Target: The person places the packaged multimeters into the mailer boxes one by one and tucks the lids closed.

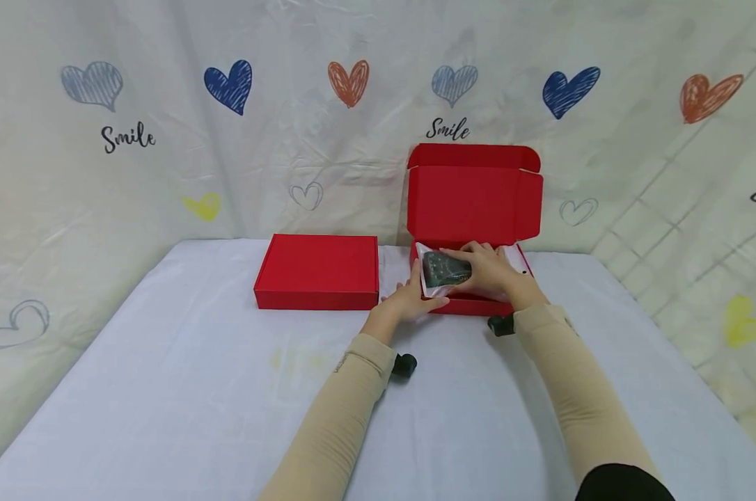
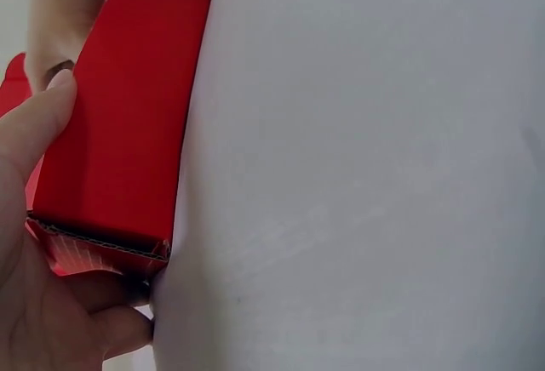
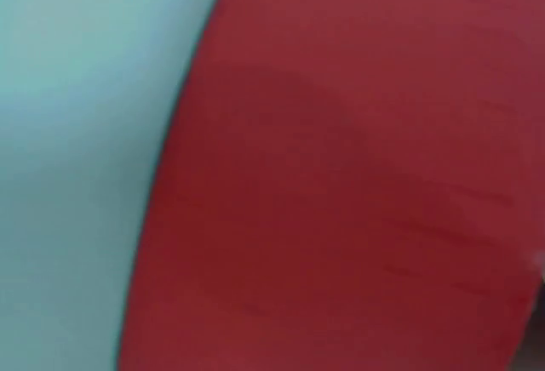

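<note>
An open red cardboard box (image 1: pixel 475 202) stands at the back right of the table, its lid raised against the backdrop. At its front left corner my left hand (image 1: pixel 409 299) grips the box, thumb over the front wall and fingers along the side; the left wrist view shows the thumb (image 2: pixel 47 111) at the front wall's upper edge. My right hand (image 1: pixel 491 273) reaches into the box and holds a dark, patterned item in a clear plastic bag (image 1: pixel 442 270), partly covered by the fingers. The right wrist view shows only the box's red front wall (image 3: pixel 332 175) and the tablecloth.
A closed red box (image 1: pixel 321 268) lies just left of the open one. Both rest on a table with a white cloth (image 1: pixel 196 390), near its back edge. Behind hangs a pale backdrop (image 1: pixel 259 153) with hearts. Small black devices (image 1: pixel 404 366) sit under the wrists.
</note>
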Available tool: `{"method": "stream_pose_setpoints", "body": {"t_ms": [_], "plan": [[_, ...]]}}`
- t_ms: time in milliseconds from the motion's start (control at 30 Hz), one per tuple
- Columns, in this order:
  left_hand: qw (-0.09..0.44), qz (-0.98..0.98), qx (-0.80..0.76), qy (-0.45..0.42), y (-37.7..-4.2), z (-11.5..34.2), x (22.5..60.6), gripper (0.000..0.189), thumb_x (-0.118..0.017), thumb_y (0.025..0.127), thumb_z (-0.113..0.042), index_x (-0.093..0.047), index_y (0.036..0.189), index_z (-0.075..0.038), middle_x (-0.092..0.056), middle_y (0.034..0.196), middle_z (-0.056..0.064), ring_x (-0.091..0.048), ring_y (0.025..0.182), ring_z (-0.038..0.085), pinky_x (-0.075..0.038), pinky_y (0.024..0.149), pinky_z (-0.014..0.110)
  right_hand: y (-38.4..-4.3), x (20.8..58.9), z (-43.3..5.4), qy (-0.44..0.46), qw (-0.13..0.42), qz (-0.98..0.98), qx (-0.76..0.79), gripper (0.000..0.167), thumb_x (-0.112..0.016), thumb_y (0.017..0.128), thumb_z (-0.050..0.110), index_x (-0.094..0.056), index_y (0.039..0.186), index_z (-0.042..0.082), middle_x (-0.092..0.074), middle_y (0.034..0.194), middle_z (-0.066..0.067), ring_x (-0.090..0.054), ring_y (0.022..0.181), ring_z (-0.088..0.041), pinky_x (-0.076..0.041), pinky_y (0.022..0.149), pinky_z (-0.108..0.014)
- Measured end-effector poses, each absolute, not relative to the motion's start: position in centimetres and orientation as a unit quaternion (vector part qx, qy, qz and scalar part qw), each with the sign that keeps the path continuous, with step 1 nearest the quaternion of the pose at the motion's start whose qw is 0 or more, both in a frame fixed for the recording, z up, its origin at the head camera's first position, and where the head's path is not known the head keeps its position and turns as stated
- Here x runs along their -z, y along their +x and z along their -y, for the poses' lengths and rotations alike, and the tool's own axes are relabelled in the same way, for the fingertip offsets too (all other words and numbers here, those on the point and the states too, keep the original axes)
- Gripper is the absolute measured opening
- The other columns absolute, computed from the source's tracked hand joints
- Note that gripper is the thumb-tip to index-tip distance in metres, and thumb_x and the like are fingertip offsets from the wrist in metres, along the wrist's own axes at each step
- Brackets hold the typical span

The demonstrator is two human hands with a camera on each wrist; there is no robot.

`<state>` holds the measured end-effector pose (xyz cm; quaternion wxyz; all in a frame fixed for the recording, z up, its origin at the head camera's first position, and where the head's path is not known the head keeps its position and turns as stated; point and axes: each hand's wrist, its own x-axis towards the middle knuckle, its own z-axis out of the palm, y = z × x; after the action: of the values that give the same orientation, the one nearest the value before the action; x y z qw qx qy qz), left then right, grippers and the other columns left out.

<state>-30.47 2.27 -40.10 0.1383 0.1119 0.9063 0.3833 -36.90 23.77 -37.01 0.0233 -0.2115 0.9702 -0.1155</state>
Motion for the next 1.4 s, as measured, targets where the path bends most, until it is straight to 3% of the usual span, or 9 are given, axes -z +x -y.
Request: {"method": "stream_pose_setpoints", "body": {"t_ms": [267, 600, 867, 1100, 1400], "plan": [[0.142, -0.902, -0.393, 0.112, -30.2, -2.4, 40.2, 0.108, -0.066, 0.094, -0.053, 0.008, 0.165, -0.019, -0.028, 0.166, 0.011, -0.018, 0.153, 0.040, -0.013, 0.117, 0.071, -36.8, 37.6, -23.9, -0.218, 0.024, -0.970, 0.106, 0.098, -0.090, 0.073, 0.047, -0.044, 0.157, 0.027, -0.047, 0.139, -0.018, -0.037, 0.130, -0.039, -0.030, 0.104, -0.065], [0.142, -0.909, -0.378, 0.105, -30.3, -2.4, 40.4, 0.108, -0.063, 0.094, -0.057, 0.010, 0.165, -0.021, -0.027, 0.167, 0.011, -0.017, 0.154, 0.040, -0.012, 0.116, 0.072, -37.0, 38.1, -23.6, -0.219, 0.032, -0.968, 0.114, 0.097, -0.089, 0.076, 0.047, -0.042, 0.158, 0.025, -0.045, 0.141, -0.019, -0.035, 0.131, -0.040, -0.023, 0.108, -0.073], [0.139, -0.909, -0.378, 0.104, -30.3, -2.5, 40.7, 0.108, -0.065, 0.094, -0.056, 0.009, 0.165, -0.021, -0.026, 0.167, 0.011, -0.017, 0.153, 0.040, -0.013, 0.117, 0.071, -37.0, 38.6, -23.8, -0.214, 0.039, -0.968, 0.126, 0.095, -0.090, 0.076, 0.037, -0.043, 0.158, 0.024, -0.045, 0.141, -0.019, -0.035, 0.131, -0.040, -0.024, 0.109, -0.073], [0.141, -0.907, -0.384, 0.102, -30.3, -2.5, 40.6, 0.108, -0.065, 0.094, -0.055, 0.009, 0.165, -0.022, -0.026, 0.167, 0.011, -0.017, 0.154, 0.039, -0.012, 0.117, 0.071, -37.2, 38.8, -23.8, -0.211, 0.050, -0.968, 0.124, 0.096, -0.089, 0.078, 0.038, -0.040, 0.159, 0.023, -0.043, 0.144, -0.022, -0.035, 0.133, -0.042, -0.027, 0.108, -0.072], [0.139, -0.906, -0.385, 0.109, -30.6, -2.3, 40.3, 0.108, -0.064, 0.094, -0.057, 0.010, 0.165, -0.021, -0.025, 0.167, 0.012, -0.016, 0.154, 0.041, -0.010, 0.115, 0.074, -37.5, 38.9, -24.0, -0.207, 0.068, -0.969, 0.120, 0.097, -0.085, 0.081, 0.040, -0.034, 0.161, 0.021, -0.037, 0.150, -0.024, -0.029, 0.139, -0.045, -0.012, 0.111, -0.079]]}}
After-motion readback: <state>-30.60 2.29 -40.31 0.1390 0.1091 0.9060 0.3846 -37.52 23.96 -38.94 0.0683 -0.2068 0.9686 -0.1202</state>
